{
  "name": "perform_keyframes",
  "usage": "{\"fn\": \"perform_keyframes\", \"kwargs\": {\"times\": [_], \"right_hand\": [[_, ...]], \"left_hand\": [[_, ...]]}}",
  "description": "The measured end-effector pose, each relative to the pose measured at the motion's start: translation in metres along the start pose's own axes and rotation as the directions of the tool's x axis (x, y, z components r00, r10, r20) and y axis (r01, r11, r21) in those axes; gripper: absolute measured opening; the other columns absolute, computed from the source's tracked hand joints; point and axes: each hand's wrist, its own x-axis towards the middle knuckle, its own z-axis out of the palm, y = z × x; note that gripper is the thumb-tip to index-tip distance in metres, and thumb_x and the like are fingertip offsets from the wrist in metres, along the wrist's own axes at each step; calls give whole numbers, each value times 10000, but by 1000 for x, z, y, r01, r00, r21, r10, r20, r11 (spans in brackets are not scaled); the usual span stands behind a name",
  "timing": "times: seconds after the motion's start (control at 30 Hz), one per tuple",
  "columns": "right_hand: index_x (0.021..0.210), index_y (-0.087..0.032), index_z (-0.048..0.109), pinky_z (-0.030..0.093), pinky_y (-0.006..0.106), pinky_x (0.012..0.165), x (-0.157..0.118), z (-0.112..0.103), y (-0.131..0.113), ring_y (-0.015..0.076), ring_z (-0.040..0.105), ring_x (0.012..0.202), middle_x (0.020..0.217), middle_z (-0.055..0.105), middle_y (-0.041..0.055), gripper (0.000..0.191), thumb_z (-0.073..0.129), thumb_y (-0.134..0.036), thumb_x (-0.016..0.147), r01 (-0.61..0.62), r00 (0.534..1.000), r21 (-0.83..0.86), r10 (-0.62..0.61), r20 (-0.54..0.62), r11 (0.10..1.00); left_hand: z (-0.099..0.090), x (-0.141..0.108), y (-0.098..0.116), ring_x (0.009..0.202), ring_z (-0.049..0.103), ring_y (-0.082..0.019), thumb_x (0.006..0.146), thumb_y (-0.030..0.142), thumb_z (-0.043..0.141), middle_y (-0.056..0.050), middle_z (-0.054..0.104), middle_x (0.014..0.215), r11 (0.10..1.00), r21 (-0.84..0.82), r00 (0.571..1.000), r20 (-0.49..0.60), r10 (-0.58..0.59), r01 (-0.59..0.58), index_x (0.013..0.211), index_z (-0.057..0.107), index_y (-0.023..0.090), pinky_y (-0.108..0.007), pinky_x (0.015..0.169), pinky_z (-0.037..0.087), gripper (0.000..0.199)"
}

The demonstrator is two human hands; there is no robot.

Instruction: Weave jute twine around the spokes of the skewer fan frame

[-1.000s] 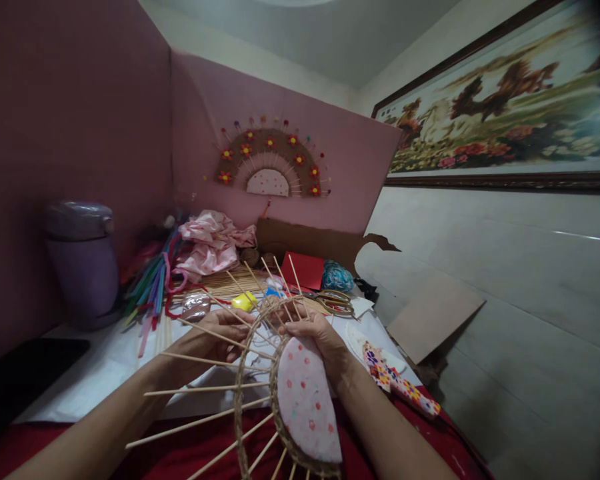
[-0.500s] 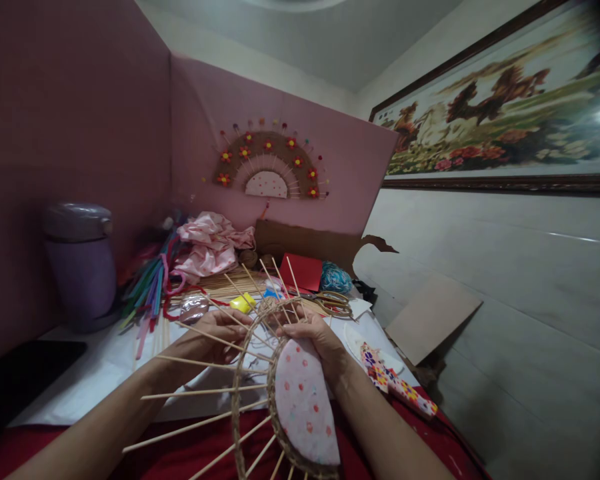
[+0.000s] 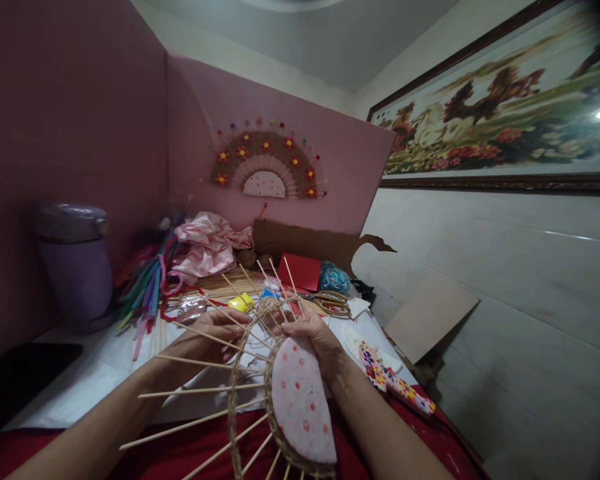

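Observation:
A fan-shaped piece hangs tilted between my hands, with a half-round of white cloth with red dots (image 3: 303, 400), thin wooden sticks spreading from its edge, and a braided brown cord (image 3: 233, 400) arched across the sticks. My right hand (image 3: 313, 333) grips it at the upper end of the half-round, thumb on top. My left hand (image 3: 220, 330) is at the cord's upper left part, fingers bent round the edge behind the sticks; the fingertips are partly hidden.
Behind the hands lie scissors (image 3: 333, 302), red paper (image 3: 300, 272), blue yarn (image 3: 335, 277), a yellow piece (image 3: 241, 303) and pink cloth (image 3: 205, 247). A purple flask (image 3: 75, 267) stands left. Right is a flower-patterned glue gun (image 3: 405, 393). A finished fan (image 3: 265, 160) hangs on the pink board.
The view has shifted slightly, so everything sits a little further left. Both hands keep nearly the same hold on the fan-shaped piece.

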Motion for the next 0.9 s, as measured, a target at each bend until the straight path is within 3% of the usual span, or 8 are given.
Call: {"fn": "perform_keyframes", "kwargs": {"times": [0.17,0.57,0.9], "right_hand": [[1164,-249,417,467,261,655,0,-1,1,138,639,657,841,639,-1,679,646,-18,569,5,1000,15,-5,18,1000],[1174,-242,423,472,249,660,1,-5,2,124,637,655,886,632,4,651,622,-15,597,23,999,4,-23,44,1000],[1109,-237,438,482,255,625,1,-2,-1,130,639,628,880,628,-4,647,666,-14,545,3,1000,9,-3,-7,1000]], "left_hand": [[-7,6,-5,438,478,-60,616,150,719,19,595,574,1000,-6,999,53,6,-6,791,651,132,-182,413,311,189],[-15,10,-10,460,498,-78,642,159,703,8,594,583,999,42,998,48,-36,34,832,622,130,-200,438,333,208],[-14,11,-11,502,534,-104,627,155,700,2,597,595,1000,17,999,51,-14,13,822,638,141,-216,466,355,204]]}}
